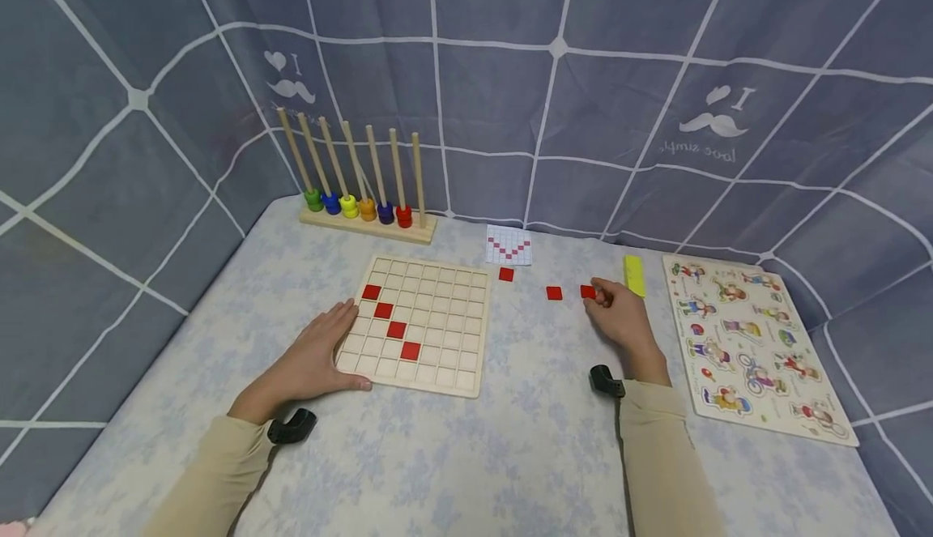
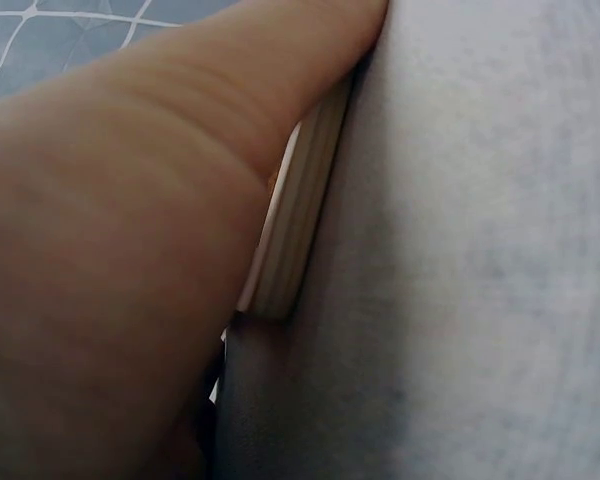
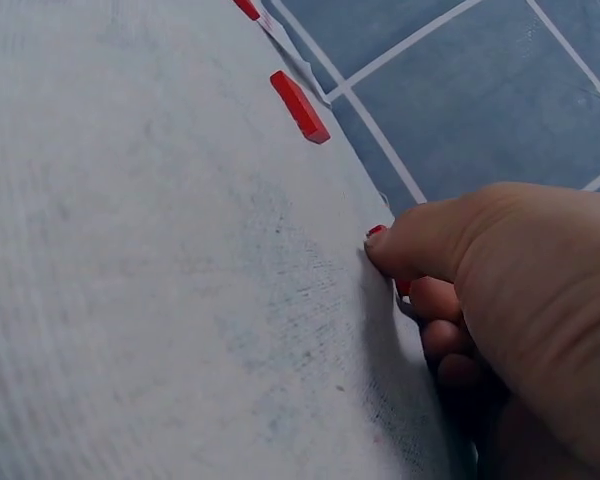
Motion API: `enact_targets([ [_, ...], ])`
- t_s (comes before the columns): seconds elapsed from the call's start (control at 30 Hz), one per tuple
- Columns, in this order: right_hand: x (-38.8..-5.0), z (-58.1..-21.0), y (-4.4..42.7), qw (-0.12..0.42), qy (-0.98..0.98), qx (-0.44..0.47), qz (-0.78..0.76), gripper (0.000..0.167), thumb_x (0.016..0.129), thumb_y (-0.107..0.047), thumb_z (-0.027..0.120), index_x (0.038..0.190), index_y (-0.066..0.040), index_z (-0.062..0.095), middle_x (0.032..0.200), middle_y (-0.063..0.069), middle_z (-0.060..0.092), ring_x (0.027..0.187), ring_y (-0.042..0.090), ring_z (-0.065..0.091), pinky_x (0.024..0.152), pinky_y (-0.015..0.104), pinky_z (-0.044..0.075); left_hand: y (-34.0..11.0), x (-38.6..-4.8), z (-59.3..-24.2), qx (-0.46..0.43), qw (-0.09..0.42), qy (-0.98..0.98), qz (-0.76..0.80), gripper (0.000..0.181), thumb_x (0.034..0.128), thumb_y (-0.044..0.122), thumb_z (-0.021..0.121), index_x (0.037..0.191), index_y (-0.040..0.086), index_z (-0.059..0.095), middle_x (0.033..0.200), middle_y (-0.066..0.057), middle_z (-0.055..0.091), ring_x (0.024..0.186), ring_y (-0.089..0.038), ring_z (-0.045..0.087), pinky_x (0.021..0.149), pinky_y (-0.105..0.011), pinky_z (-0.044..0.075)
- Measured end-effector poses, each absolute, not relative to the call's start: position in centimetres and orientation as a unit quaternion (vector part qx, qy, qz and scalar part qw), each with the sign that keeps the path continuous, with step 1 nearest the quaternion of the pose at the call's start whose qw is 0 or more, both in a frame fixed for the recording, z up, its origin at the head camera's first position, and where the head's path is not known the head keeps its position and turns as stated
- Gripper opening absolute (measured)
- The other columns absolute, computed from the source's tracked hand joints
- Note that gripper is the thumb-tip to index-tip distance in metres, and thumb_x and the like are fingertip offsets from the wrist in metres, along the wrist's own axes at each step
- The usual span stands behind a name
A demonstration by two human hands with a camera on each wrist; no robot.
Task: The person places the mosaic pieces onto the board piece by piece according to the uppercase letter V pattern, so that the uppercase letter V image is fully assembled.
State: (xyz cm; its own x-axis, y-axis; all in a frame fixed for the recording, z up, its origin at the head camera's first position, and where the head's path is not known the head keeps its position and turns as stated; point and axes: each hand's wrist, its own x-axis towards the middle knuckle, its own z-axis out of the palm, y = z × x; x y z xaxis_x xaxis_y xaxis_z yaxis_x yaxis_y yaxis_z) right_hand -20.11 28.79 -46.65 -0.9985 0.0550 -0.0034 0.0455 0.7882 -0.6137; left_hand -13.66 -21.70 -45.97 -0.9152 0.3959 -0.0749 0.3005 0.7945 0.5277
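Pinching a red tile (image 1: 587,291) between thumb and forefinger, the right hand (image 1: 623,320) works low over the table (image 1: 539,440), the other fingers curled in behind; whether the tile touches the cloth, I cannot tell. And on the other side, the left hand (image 1: 315,355) lies with its fingers close together and its thumb spread wide, fingers at the left edge of the wooden grid board (image 1: 445,318), thumb along the near edge.

Out from the right fingertips we go: a loose tile (image 1: 554,293) sits near at nine o'clock, with a second loose tile (image 1: 506,274) farther along, towards ten. Just beyond that one is a white card (image 1: 509,247) showing a V of red squares on a grid. A yellow block (image 1: 634,275) lies close to the hand at twelve to one o'clock, and a puzzle board (image 1: 773,411) full of painted figures at three.

Over to the grid board, flat on the table: four red tiles (image 1: 396,330) step diagonally through its cells, from ten o'clock down to six. Past its eleven o'clock corner stands a peg rack (image 1: 364,228), coloured rings low on its pegs. And at twelve, behind everything, hangs a blue-grey curtain (image 1: 496,100) crossed by white lines.
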Motion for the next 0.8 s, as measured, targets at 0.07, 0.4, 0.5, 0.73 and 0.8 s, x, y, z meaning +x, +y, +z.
enact_targets([
  [0.07,-20.1,-46.5,28.7,0.013,-0.945,-0.032,0.325,0.046,0.099,-0.017,0.06,0.14,0.003,0.059,0.092,0.01,0.059,0.085,0.024,0.052,0.082,0.035,0.044,-21.7,-13.8,-45.9,0.186,0.091,0.943,0.261,0.132,0.0692,0.058,0.089,0.163,-0.001,0.017,0.17,-0.025,0.014,0.157,-0.046,0.013,0.124,-0.065,0.014],
  [0.4,-19.7,-46.5,28.7,0.035,-0.945,-0.049,0.321,0.032,0.096,-0.02,0.064,0.121,0.001,0.068,0.086,0.007,0.061,0.078,0.021,0.053,0.075,0.031,0.044,-21.5,-13.8,-45.6,0.189,0.093,0.943,0.255,0.133,0.0694,0.059,0.089,0.162,-0.003,0.016,0.169,-0.026,0.014,0.156,-0.047,0.012,0.124,-0.066,0.014],
  [0.5,-19.5,-46.5,28.6,0.047,-0.944,-0.052,0.322,0.031,0.095,-0.022,0.066,0.116,0.001,0.069,0.085,0.006,0.062,0.076,0.02,0.054,0.075,0.031,0.045,-21.5,-13.9,-45.5,0.191,0.093,0.943,0.256,0.132,0.0698,0.059,0.088,0.162,-0.003,0.017,0.169,-0.026,0.014,0.156,-0.047,0.012,0.124,-0.066,0.014],
  [0.73,-19.1,-46.0,27.4,0.07,-0.939,-0.044,0.333,0.028,0.094,-0.025,0.068,0.11,-0.002,0.07,0.085,0.006,0.06,0.08,0.02,0.054,0.078,0.032,0.046,-21.5,-13.8,-46.0,0.186,0.096,0.944,0.255,0.132,0.0702,0.059,0.088,0.163,-0.002,0.016,0.17,-0.024,0.013,0.157,-0.045,0.011,0.125,-0.064,0.014],
  [0.8,-19.0,-45.5,26.6,0.072,-0.937,-0.036,0.339,0.028,0.094,-0.026,0.068,0.109,-0.003,0.07,0.086,0.006,0.059,0.08,0.021,0.054,0.077,0.032,0.045,-21.7,-13.7,-46.1,0.181,0.097,0.945,0.255,0.133,0.0696,0.059,0.089,0.163,-0.002,0.016,0.17,-0.024,0.013,0.157,-0.045,0.011,0.125,-0.064,0.014],
])
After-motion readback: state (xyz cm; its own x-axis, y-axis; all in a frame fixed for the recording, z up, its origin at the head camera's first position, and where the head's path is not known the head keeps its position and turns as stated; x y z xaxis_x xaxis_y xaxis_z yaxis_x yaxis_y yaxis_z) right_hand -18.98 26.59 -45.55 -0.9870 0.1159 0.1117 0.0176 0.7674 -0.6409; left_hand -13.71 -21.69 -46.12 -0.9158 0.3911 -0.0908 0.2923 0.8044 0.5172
